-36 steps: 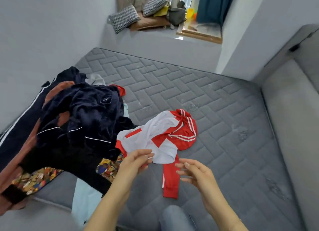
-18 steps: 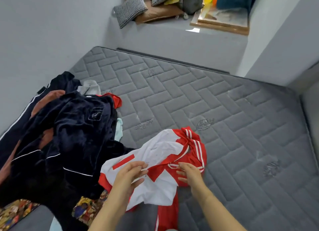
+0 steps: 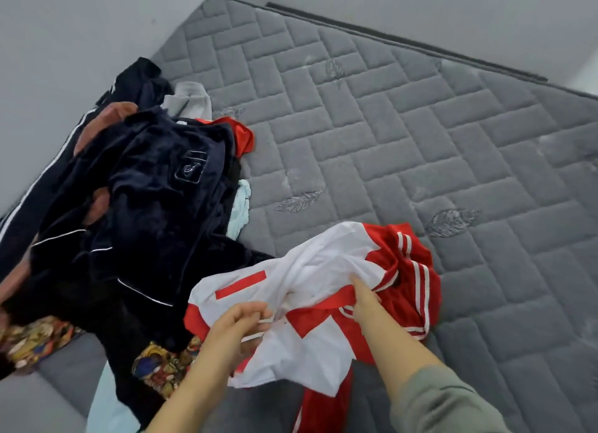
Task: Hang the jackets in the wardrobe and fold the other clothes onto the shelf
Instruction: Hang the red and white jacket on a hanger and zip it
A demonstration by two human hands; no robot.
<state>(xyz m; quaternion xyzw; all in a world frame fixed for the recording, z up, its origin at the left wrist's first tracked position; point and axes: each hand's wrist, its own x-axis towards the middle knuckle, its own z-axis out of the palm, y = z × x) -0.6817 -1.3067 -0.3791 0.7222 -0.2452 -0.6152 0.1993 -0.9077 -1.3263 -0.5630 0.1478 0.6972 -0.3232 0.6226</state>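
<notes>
One grey quilted mattress (image 3: 404, 147), clothes pile (image 3: 136, 212).

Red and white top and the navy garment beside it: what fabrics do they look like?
Red and white top: thin, smooth, probably a synthetic sports knit; it crumples in soft folds with a slight sheen on the red. Navy garment: looks like velvet or velour; deep pile with light patches shifting over the folds, white piping.

The fingertips of the right hand (image 3: 364, 298) are buried in the red and white garment (image 3: 323, 270). The patterned cloth (image 3: 161, 364) is largely covered by the dark velvet jacket (image 3: 145, 206), and the grey mattress (image 3: 420, 157) is cut off at the right edge.
</notes>
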